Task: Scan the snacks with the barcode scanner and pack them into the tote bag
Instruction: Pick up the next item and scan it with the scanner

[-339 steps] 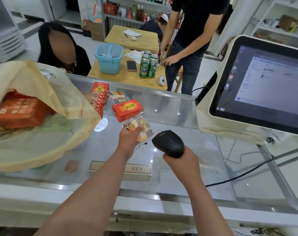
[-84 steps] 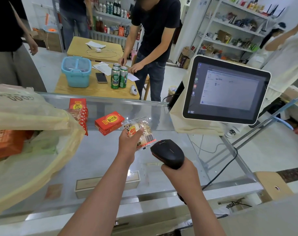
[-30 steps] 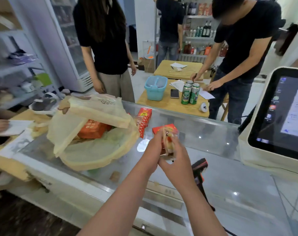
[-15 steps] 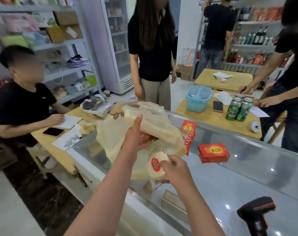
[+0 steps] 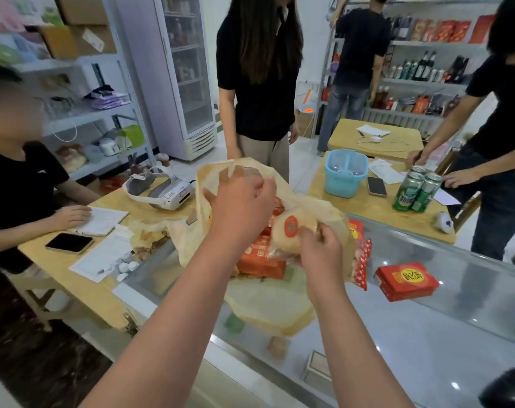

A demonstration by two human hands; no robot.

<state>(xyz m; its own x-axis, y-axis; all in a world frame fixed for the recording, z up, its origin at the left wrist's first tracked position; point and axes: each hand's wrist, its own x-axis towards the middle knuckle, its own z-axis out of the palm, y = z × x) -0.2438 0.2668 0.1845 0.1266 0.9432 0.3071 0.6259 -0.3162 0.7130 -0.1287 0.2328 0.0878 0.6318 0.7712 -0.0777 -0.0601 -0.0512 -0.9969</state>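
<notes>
Tote bag (image 5: 265, 304) rim is gripped by left hand (image 5: 241, 201), snack (image 5: 291, 228) pinched by right hand (image 5: 321, 248) at the mouth; it could be spilled onto counter (image 5: 427, 334) if the limp rim sags.

Item tally off my head-cam feed.
I count one tote bag (image 5: 268, 304), one round pastry (image 5: 291, 228), one orange box (image 5: 259, 260), two red boxes (image 5: 406, 279) (image 5: 354, 228), one dotted packet (image 5: 362, 260), one scanner (image 5: 503, 387), two green cans (image 5: 407, 191) (image 5: 427, 194), two phones (image 5: 69, 242) (image 5: 376, 186), one blue basket (image 5: 344, 178), one headset (image 5: 167, 192).

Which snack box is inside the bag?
The orange cardboard box, inside the pale yellow tote bag. The flat red box with a yellow label lies outside it, on the glass counter.
</notes>
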